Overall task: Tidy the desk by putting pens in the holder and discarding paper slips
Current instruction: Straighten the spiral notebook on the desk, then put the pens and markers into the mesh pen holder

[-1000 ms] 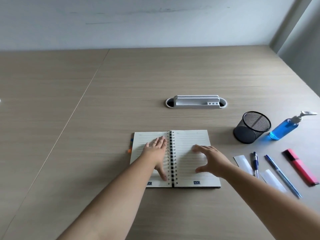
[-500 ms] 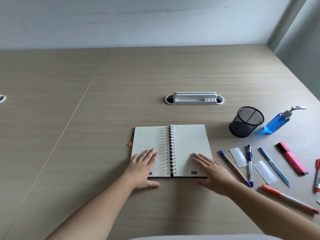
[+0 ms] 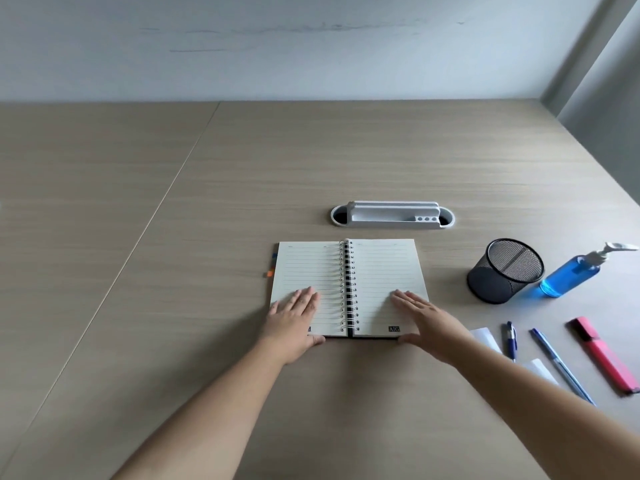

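Note:
An open spiral notebook [image 3: 381,271] lies flat in the middle of the desk. My left hand [image 3: 294,320] rests flat on its left page, and my right hand [image 3: 426,317] rests flat on its right page; both hold nothing. A black mesh pen holder [image 3: 504,271] stands empty to the right. Right of my right arm lie a dark blue pen [image 3: 512,341], a light blue pen [image 3: 561,367], a pink highlighter [image 3: 604,355] and two white paper slips [image 3: 486,337] [image 3: 540,370], partly hidden by my forearm.
A blue liquid pump bottle [image 3: 571,275] stands right of the pen holder. A white cable grommet [image 3: 393,216] is set in the desk behind the notebook. Coloured tabs [image 3: 271,271] stick out of the notebook's left edge. The wall runs along the desk's far edge.
Both hands slid from the notebook's middle toward its near edge and flattened on the pages. The view shifted, so the pens at the far right dropped out of sight.

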A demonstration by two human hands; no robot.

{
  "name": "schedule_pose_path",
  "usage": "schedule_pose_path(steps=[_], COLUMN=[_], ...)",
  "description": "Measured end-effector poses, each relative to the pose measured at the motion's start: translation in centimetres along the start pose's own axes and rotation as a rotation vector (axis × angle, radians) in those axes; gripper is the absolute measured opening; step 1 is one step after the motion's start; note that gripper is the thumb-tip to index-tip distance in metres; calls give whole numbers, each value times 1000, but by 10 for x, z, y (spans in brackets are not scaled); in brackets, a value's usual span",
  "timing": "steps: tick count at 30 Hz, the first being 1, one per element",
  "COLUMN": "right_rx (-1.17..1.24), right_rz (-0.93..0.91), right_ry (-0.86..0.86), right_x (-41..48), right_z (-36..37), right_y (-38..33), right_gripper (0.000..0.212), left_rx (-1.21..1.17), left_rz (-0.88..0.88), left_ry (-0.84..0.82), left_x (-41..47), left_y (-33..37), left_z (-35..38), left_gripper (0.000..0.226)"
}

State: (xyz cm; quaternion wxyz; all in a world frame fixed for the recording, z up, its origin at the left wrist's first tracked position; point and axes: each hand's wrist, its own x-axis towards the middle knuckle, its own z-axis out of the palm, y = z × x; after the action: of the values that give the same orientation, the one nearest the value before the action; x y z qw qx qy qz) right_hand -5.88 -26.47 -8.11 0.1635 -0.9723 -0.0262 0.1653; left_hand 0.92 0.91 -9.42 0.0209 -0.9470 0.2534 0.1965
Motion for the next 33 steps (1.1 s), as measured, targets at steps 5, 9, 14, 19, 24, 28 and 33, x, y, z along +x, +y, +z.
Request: schedule_pose_path(steps=[5, 9, 14, 19, 24, 28, 33], right_rx=[1, 23, -32, 26, 227, 218, 209], right_rz=[60, 107, 160, 175, 320, 474, 541], right_ry=[-11, -10, -35, 55, 431, 416, 301], right_x=[34, 40, 37, 17, -41, -91, -124], right_z=[-18, -11, -11, -27, -51, -46, -33], right_y=[8, 11, 2, -18, 14, 54, 98], right_gripper=[86, 86, 84, 73, 14, 15, 11], left_rx=[8, -4, 44, 65, 43, 32, 53], left_rz=[-23, -33, -64, 85, 224, 330, 370], left_ry=[-29, -57, -61, 120, 224, 164, 115], left_x=[39, 48, 44, 15, -6, -12, -4], left_y=[3, 1, 11, 39, 88, 145, 216], left_z=[-20, -20, -27, -30, -45, -47, -38], left_gripper=[85, 85, 81, 79, 52, 44, 43])
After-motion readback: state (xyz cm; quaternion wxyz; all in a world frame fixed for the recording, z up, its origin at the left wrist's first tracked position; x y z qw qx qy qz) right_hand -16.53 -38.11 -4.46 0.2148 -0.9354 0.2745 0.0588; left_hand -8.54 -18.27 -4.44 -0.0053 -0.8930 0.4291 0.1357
